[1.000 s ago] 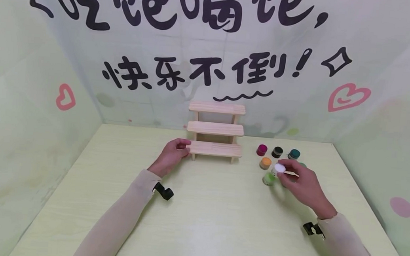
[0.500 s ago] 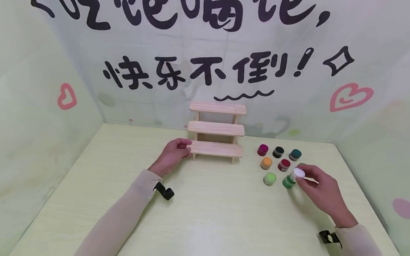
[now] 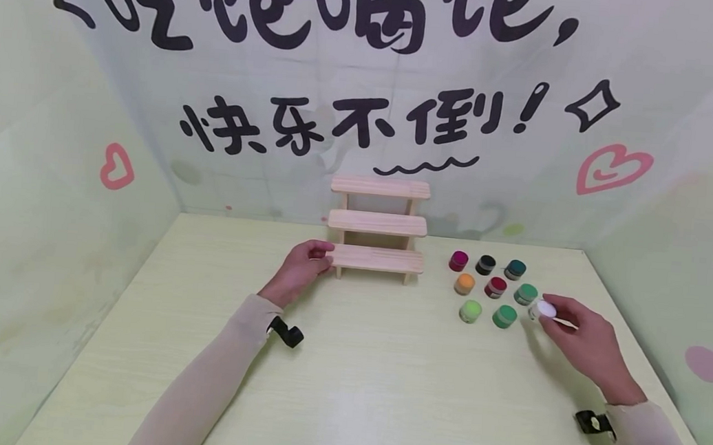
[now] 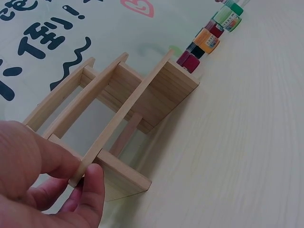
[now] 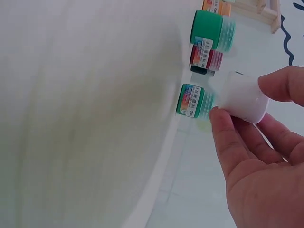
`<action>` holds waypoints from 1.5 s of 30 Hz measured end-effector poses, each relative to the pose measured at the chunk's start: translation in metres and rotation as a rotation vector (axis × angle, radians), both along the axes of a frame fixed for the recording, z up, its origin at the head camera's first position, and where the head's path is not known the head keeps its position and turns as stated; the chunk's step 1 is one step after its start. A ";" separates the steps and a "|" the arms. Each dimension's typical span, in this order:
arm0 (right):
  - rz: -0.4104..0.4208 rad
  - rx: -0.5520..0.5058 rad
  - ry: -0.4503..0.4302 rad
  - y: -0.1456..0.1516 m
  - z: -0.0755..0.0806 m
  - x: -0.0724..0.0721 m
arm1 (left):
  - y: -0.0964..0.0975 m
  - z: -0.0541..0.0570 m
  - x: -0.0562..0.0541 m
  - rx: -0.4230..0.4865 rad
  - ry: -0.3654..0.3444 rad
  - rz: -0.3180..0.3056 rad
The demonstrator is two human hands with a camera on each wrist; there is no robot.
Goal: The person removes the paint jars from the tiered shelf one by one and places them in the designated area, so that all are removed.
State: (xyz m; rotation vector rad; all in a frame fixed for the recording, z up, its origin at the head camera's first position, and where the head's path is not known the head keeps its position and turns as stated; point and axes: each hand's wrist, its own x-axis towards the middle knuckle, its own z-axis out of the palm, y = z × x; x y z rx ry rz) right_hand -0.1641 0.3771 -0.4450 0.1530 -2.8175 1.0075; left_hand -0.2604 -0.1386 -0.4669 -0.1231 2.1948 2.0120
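Note:
A small three-tier wooden display stand (image 3: pixel 375 257) stands against the back wall. My left hand (image 3: pixel 296 271) pinches the left end of its lowest shelf; in the left wrist view the thumb and fingers (image 4: pixel 93 192) grip that board's corner. Between the thumb and fingers of my right hand (image 3: pixel 590 339) is a white paint jar (image 3: pixel 541 310), held off the table. Just left of it sit a green paint jar (image 3: pixel 504 316) and another green paint jar (image 3: pixel 526 294). The right wrist view shows the white jar (image 5: pixel 242 97) tilted, its far side hidden by the fingers.
More paint jars stand in rows right of the stand: magenta (image 3: pixel 459 261), black (image 3: pixel 485 264), teal (image 3: pixel 515 269), orange (image 3: pixel 464 284), dark red (image 3: pixel 495 287) and light green (image 3: pixel 470 311). Fabric walls with lettering enclose the table (image 3: pixel 345 380) at back and sides.
My right hand has carried the white jar rightward, from above the light green jar to the right of the green ones, uncovering jars behind it. The left hand keeps its hold on the stand.

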 end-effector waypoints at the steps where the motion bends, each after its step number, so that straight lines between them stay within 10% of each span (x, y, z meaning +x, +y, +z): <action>1: 0.000 0.008 -0.010 0.002 -0.001 0.000 | 0.000 0.000 0.000 -0.001 0.001 0.001; 31: 0.088 0.028 -0.157 0.014 -0.010 -0.010 | -0.001 0.001 0.001 0.006 0.004 -0.008; 45: 0.021 0.022 -0.029 0.008 0.012 -0.015 | -0.003 0.000 0.000 -0.005 0.002 -0.018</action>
